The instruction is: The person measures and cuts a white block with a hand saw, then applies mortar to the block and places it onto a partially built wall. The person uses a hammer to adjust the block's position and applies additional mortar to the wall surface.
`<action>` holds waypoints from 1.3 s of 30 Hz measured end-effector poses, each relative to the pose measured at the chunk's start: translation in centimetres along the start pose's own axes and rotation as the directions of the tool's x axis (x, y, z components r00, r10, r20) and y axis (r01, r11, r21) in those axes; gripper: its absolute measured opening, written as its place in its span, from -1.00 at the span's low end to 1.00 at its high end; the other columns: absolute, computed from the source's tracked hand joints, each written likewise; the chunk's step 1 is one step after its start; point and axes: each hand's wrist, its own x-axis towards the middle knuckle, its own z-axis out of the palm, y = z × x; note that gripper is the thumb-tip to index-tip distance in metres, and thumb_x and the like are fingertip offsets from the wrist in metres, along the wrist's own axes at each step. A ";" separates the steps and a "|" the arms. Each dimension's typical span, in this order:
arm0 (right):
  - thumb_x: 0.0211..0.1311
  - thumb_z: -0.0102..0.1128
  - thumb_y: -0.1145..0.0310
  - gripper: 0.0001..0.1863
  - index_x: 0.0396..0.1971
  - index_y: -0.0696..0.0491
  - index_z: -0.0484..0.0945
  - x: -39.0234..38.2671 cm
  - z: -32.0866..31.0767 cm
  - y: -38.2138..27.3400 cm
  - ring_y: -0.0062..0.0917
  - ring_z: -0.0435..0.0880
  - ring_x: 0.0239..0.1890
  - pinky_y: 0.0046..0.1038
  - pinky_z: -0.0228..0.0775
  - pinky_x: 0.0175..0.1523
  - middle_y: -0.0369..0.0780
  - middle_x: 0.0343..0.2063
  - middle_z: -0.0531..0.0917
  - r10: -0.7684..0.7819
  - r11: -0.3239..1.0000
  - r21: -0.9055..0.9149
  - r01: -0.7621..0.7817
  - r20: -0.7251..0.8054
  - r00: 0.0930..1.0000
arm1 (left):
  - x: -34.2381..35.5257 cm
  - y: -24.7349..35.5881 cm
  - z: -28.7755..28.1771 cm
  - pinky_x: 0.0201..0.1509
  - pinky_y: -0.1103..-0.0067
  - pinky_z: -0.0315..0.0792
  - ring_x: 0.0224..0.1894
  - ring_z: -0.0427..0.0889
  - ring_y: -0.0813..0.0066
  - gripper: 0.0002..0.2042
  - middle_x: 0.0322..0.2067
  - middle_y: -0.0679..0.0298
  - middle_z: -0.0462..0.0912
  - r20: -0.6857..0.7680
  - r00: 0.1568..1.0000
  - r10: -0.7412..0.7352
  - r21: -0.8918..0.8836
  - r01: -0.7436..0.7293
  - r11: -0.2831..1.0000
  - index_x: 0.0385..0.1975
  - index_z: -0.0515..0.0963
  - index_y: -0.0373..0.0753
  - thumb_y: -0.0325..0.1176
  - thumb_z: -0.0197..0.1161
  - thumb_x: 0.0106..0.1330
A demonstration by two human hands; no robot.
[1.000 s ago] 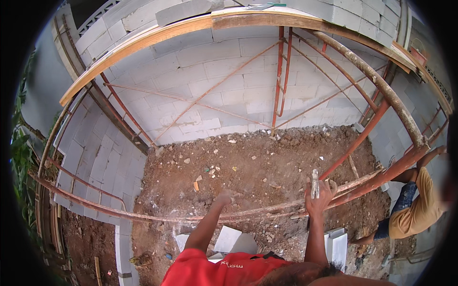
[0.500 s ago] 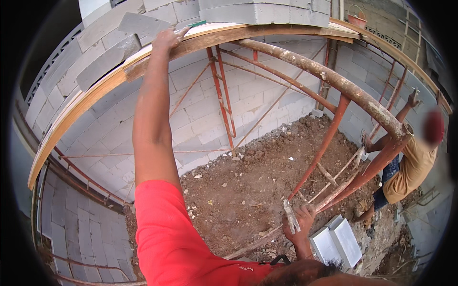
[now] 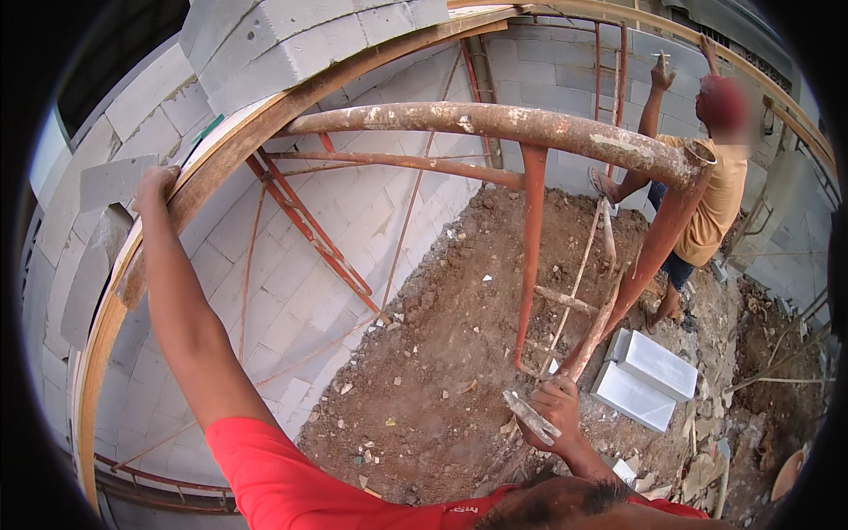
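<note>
- Rubble-strewn ground (image 3: 424,344) lies well below the fingers, bounded by a pale block wall (image 3: 256,256).
- Right hand (image 3: 558,406): fingers curled around a pale tool (image 3: 530,419), its kind unclear; a scaffold rail (image 3: 596,331) rises from just beside them, and whether they also grip it cannot be told.
- Right of those fingers, two white blocks (image 3: 658,364) rest side by side on the ground.
- Left hand (image 3: 157,183): fingers bent over the wooden plank (image 3: 234,148); their tips are hidden, so clamped or merely resting is unclear.
- Just outward of these fingers sits a grey slab (image 3: 113,181); beyond them, a green strip (image 3: 209,129) and stacked blocks (image 3: 305,40).
- Far beyond the right fingers, a co-worker (image 3: 715,199) has both arms raised.
- Judged by looks, the wall below plank height is laid; the stacked blocks seem loose, not yet set.
</note>
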 end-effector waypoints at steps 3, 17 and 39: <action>-0.18 0.42 0.35 -0.85 -0.57 -0.09 0.59 0.2 0.5 -0.4 -0.43 0.52 -0.43 -0.22 0.33 0.00 -0.38 -0.62 0.42 -0.018 1.000 -0.019 0.018 -0.024 1.000 | 4.5 -1.5 0.6 0.37 0.14 0.47 0.36 0.57 0.05 -0.38 0.30 0.14 0.62 -0.141 0.979 0.146 0.115 -0.131 0.985 0.29 0.58 -0.08 0.16 0.29 0.32; -0.10 0.32 0.41 -0.92 -0.59 0.07 0.62 0.0 0.9 -0.1 -0.17 0.54 -0.34 -0.09 0.28 0.15 -0.19 -0.57 0.57 -0.024 1.000 0.001 0.024 -0.082 0.996 | -3.1 -1.3 -4.4 -0.02 0.16 0.66 -0.07 0.81 0.02 -0.63 -0.13 -0.05 0.81 -0.287 0.766 0.575 0.310 -0.494 0.813 -0.23 0.82 -0.22 -0.11 0.17 0.29; 0.17 0.43 0.25 -0.76 -0.44 0.14 0.69 -1.6 3.5 3.9 -0.13 0.53 -0.21 -0.08 0.31 0.03 -0.14 -0.48 0.64 -0.256 0.956 0.105 0.276 -0.167 0.952 | -74.3 -28.7 -10.3 -0.38 0.71 0.20 -0.46 0.32 0.82 -0.71 -0.48 0.59 0.45 0.013 0.865 -0.501 -0.989 0.083 0.119 -0.34 0.57 -0.12 -0.05 0.23 0.56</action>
